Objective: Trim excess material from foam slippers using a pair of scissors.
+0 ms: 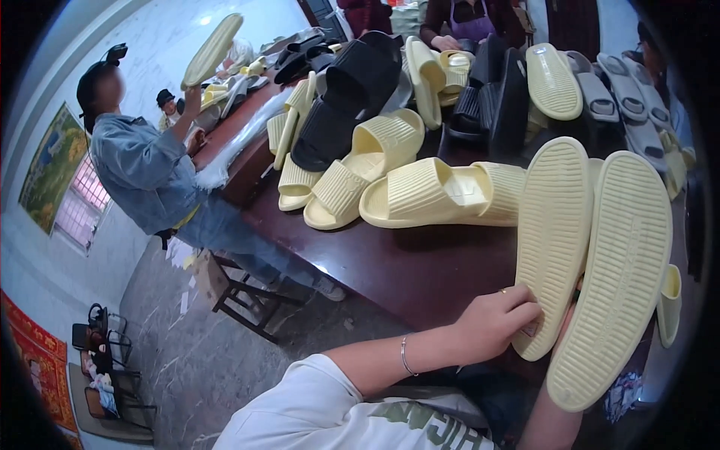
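The person's left hand [495,321] grips the heel end of a pale yellow slipper [553,240], fingers pressed on its ridged sole. Just beside it stands a second yellow slipper [619,277], sole up too — both near the front edge of the dark brown table [405,270]. The right hand is hidden behind that second slipper — its fingers cannot be seen. More yellow slippers [435,195] lie farther back on the table.

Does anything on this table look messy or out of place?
The slippers lie in a jumbled heap on the table, yellow, black and grey mixed, some tipped on edge. Nothing looks damaged or spilled.
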{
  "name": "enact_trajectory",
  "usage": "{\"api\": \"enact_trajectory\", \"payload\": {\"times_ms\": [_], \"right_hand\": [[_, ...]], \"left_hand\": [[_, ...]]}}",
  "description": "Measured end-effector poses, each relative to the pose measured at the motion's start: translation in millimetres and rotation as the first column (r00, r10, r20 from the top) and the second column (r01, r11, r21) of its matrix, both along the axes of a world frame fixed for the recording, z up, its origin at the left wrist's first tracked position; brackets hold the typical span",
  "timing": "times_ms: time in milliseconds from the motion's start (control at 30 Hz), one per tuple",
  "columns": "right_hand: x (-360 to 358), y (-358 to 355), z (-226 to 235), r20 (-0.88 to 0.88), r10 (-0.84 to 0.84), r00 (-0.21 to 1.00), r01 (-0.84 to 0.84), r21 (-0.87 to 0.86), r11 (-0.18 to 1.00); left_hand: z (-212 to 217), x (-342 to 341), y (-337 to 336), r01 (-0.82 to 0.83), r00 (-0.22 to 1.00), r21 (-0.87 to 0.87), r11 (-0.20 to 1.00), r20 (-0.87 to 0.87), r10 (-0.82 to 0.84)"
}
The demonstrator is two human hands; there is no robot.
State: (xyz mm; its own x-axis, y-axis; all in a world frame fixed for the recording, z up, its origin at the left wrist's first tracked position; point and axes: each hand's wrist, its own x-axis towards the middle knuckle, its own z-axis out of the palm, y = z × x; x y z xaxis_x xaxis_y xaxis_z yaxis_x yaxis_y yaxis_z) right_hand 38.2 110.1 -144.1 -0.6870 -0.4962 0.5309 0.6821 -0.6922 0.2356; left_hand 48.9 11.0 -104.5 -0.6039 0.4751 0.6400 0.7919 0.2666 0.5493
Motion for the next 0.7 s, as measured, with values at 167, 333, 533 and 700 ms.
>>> {"api": "enact_trajectory", "payload": {"times_ms": [167, 333, 533, 700], "right_hand": [[5, 19, -5, -0.002, 0.031, 1.0, -0.031, -0.034, 0.999], [8, 42, -11, -0.012, 0.037, 0.999, -0.038, -0.072, 0.997], [7, 65, -20, -0.027, 0.049, 0.998, -0.052, -0.13, 0.99], [5, 86, -25, -0.02, 0.044, 0.999, -0.047, -0.169, 0.985]], "left_hand": [[-7, -1, -5, 0.012, 0.999, -0.098, 0.995, -0.05, -0.017], [-6, -2, -9, 0.031, 0.994, -0.09, 0.995, -0.103, -0.04], [-2, -5, -11, 0.046, 0.991, -0.134, 0.99, -0.12, -0.063], [5, -10, -12, 0.083, 0.983, -0.166, 0.983, -0.149, -0.108]]}}
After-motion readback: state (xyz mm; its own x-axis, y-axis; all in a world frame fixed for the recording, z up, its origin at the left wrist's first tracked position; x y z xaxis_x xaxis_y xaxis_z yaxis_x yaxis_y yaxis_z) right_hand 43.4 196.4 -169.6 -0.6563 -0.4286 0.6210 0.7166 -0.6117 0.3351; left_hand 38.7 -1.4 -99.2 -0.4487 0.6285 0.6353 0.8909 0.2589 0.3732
